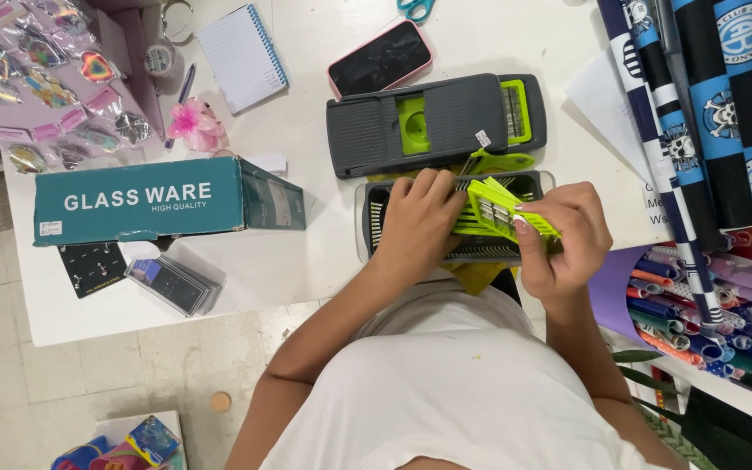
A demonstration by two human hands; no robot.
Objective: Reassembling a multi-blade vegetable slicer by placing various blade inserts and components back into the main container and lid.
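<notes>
Two hands share one green blade insert: your left hand pinches its near end, your right hand grips the far end, both closed on it above one grey slotted tray. One grey slicer lies just behind; one teal box, one phone and one notebook sit apart.
</notes>
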